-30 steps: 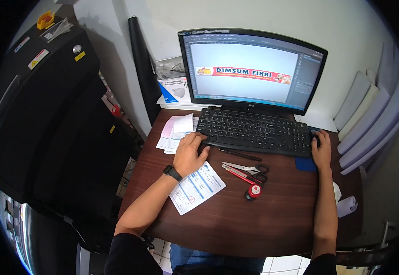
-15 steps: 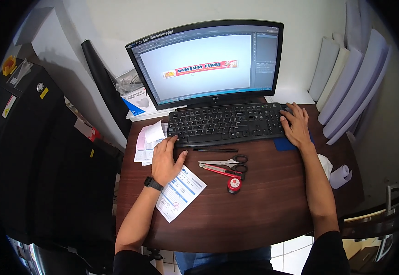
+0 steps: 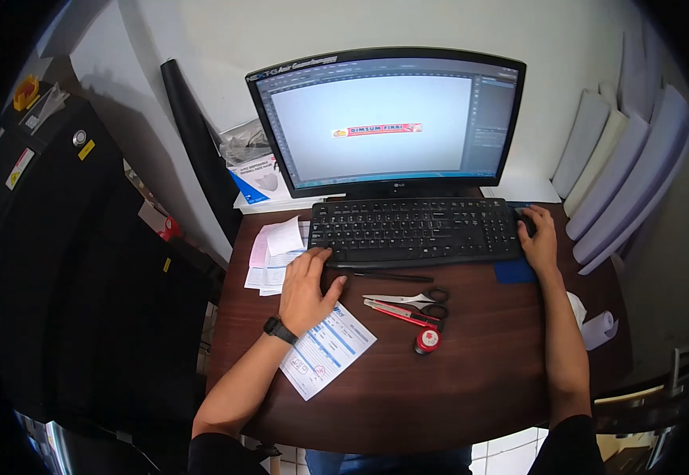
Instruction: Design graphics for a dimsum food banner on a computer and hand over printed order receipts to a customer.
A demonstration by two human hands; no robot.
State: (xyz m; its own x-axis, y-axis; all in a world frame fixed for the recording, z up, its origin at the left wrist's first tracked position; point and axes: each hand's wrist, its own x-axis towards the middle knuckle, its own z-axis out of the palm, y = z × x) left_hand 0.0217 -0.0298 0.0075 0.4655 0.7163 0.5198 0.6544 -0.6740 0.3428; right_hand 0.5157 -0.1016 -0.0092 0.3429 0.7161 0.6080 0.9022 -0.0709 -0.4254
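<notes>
My left hand (image 3: 305, 294) rests at the lower left corner of a black keyboard (image 3: 416, 232), fingertips on its edge keys, thumb spread out over the desk. A dark watch (image 3: 279, 329) is on that wrist. My right hand (image 3: 542, 244) curls over a dark computer mouse (image 3: 524, 224), mostly hidden beneath it, to the right of the keyboard. Part of a blue mouse pad (image 3: 514, 271) shows below. Behind the keyboard stands a monitor (image 3: 392, 162), displaying a small red banner graphic on a white canvas.
On the brown desk (image 3: 471, 380) lie a black pen (image 3: 394, 277), scissors (image 3: 408, 299), a red cutter knife (image 3: 400, 311), a small red-and-black round item (image 3: 428, 341) and a printed form (image 3: 330, 352). Loose papers (image 3: 269, 257) sit left; paper rolls (image 3: 626, 182) lean right. A black machine (image 3: 67, 261) stands left.
The banner graphic on the screen has become smaller. The whole view has shifted slightly, moving the scene right and down. Both hands stay at the keyboard corner and the mouse.
</notes>
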